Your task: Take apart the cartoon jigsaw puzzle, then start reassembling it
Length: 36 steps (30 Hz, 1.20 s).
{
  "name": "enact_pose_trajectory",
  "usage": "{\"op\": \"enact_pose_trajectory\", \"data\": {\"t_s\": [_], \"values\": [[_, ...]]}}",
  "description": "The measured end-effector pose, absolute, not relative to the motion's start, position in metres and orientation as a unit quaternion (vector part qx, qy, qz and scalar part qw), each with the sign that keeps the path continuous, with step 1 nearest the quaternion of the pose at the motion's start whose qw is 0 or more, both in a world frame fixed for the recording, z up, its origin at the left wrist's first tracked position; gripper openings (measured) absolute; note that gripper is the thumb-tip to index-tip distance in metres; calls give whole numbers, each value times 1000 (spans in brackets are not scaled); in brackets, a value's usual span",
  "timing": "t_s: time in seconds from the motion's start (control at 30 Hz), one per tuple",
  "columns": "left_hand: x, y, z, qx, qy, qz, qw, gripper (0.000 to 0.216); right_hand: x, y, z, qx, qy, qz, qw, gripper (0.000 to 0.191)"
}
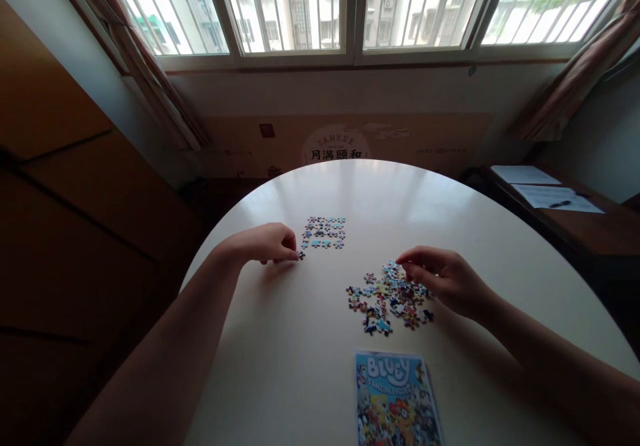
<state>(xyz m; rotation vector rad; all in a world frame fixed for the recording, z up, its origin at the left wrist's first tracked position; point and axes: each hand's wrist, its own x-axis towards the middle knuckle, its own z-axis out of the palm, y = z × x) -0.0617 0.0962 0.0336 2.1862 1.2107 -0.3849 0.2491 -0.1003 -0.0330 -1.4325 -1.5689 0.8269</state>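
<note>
My left hand (pixel 273 243) is closed in a pinch at the left of the table, with a small dark puzzle piece (pixel 301 255) at its fingertips. Just beyond it, puzzle pieces laid in rows (pixel 325 233) form a block. My right hand (pixel 445 278) hovers over the right side of a loose heap of puzzle pieces (pixel 385 296). Its thumb and forefinger are drawn together beside a light-blue piece at the heap's far edge; whether they grip anything is hidden.
A blue picture sheet marked "Bluey" (pixel 397 399) lies at the near edge of the round white table (pixel 280 373). A side desk (pixel 575 223) with papers (pixel 557 198) stands to the right, a wooden cabinet (pixel 65 233) to the left. Windows line the far wall.
</note>
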Motion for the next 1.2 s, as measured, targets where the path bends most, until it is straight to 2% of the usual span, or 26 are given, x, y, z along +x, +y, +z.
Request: {"op": "enact_pose_trajectory", "data": {"t_s": [0.3, 0.67, 0.93, 1.1, 1.2], "values": [[-60, 93, 31, 844, 428, -143, 288, 25, 249, -100, -31, -566, -646, 326, 395, 29], [-59, 95, 31, 838, 439, -150, 286, 35, 247, -100, -30, -564, -648, 332, 390, 27], [-55, 92, 34, 840, 437, -147, 287, 34, 248, -100, -30, -567, -643, 335, 391, 27], [-56, 90, 38, 836, 446, -150, 283, 31, 250, -99, -26, -585, -639, 305, 395, 29], [-55, 88, 40, 858, 442, -114, 237, 27, 254, -97, -22, -610, -646, 259, 378, 29]]}}
